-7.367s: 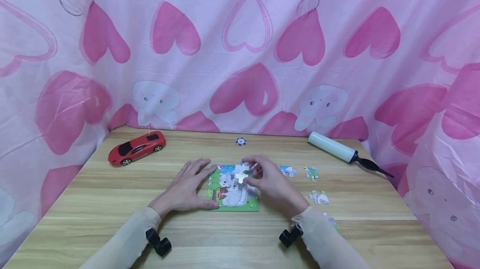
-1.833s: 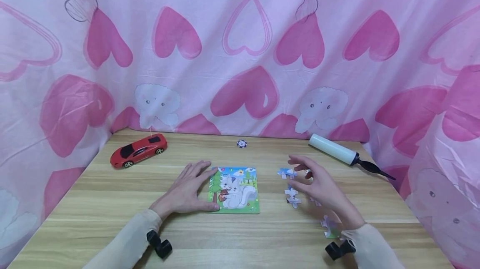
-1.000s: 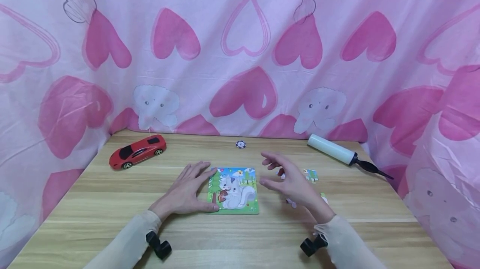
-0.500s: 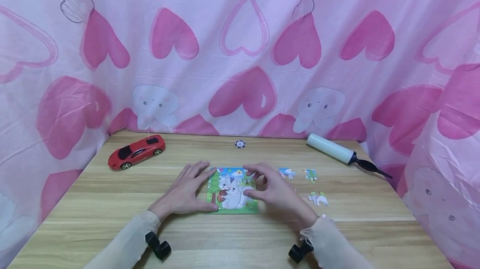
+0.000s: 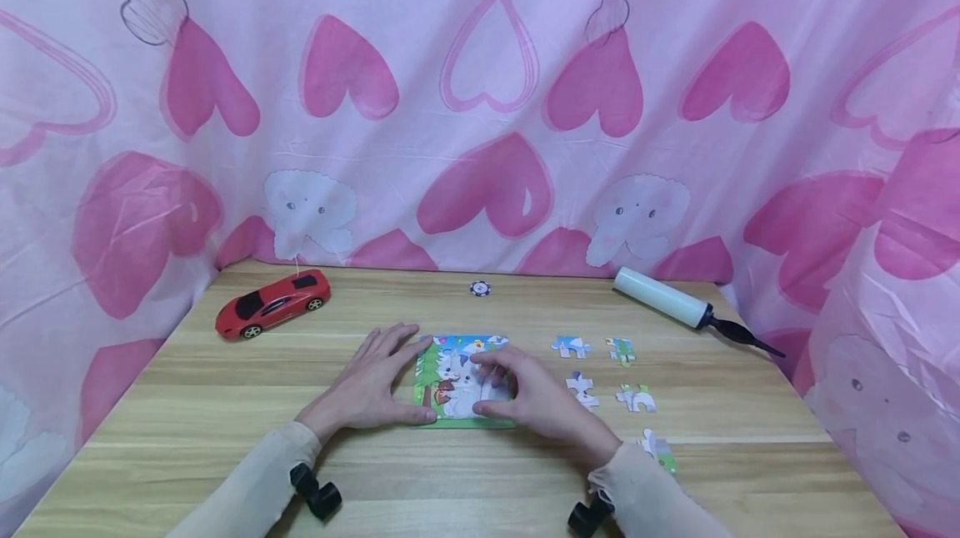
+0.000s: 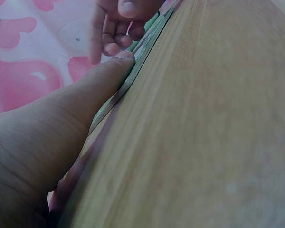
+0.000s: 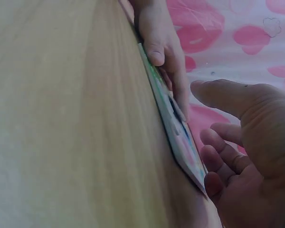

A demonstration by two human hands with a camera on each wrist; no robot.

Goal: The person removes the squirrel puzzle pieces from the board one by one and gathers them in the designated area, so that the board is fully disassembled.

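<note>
A square jigsaw puzzle (image 5: 457, 392) with a white squirrel picture and green border lies flat on the table. My left hand (image 5: 371, 375) rests at its left side, thumb on the lower left corner and fingers stretched along the upper left. Over the puzzle's right half hovers my right hand (image 5: 536, 392), thumb and fingers apart; I see no piece between them. The right wrist view shows that thumb (image 7: 223, 95) well away from the bent fingers. Part of the puzzle's right side is hidden under this hand. Loose jigsaw pieces (image 5: 582, 388) lie to the right.
Several loose pieces, such as a white-and-green one (image 5: 637, 398), are spread on the wooden table (image 5: 450, 488). Toward the back are a red toy car (image 5: 273, 304), a small round chip (image 5: 480, 289) and a white hand pump (image 5: 663, 298). A pink heart-patterned curtain (image 5: 480, 46) hangs behind.
Earlier my right hand held a jigsaw piece over the puzzle. That piece now lies among the loose ones on the right, and the hand is back over the puzzle. My left hand stayed put.
</note>
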